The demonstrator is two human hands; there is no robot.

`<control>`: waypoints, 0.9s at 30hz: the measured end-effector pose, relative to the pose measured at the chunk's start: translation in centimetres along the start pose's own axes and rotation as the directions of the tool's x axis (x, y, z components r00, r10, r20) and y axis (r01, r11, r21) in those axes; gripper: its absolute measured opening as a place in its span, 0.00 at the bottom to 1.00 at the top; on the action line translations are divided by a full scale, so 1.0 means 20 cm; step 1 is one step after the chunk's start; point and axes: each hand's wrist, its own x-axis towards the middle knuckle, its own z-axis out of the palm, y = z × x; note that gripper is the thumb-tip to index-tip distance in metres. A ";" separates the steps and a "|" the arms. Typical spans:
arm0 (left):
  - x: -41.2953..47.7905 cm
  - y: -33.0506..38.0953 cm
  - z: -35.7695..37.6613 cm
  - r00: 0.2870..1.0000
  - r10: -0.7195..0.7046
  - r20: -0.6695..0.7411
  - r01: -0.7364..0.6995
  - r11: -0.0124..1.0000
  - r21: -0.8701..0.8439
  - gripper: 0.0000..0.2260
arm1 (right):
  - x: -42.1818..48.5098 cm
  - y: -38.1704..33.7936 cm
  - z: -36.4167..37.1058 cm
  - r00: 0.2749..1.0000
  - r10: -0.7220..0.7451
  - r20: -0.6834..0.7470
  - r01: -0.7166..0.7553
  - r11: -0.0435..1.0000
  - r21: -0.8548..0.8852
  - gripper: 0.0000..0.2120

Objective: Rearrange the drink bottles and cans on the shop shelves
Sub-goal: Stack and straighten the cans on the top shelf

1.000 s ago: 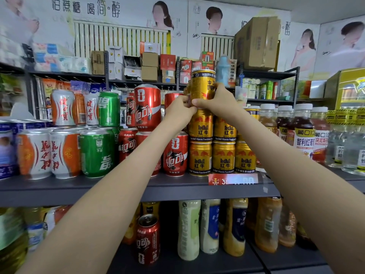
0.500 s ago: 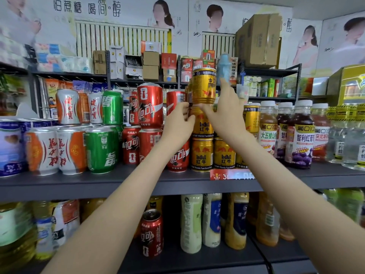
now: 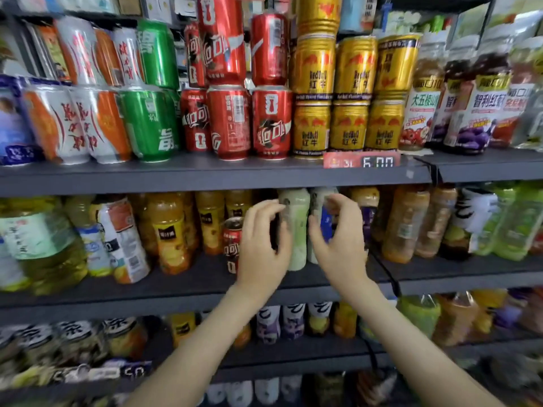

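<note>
Pale green bottle [image 3: 295,230] stands upright on the shelf [image 3: 176,286] — between left hand [image 3: 261,251] and right hand [image 3: 340,248]; fingers [image 3: 263,207] half-curled, grip unclear.

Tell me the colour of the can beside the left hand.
The can is red with white lettering; head view.

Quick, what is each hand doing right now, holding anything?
Left hand: fingers curled at the pale green bottle; grip cannot be told.
Right hand: fingers curled at the blue-labelled bottle; grip cannot be told.
</note>
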 end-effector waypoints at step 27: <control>-0.15 -0.19 -0.41 0.836 -0.545 -0.059 0.533 0.833 -0.146 0.35 | -0.15 -0.17 0.20 0.241 0.252 0.937 -0.845 0.529 0.075 0.25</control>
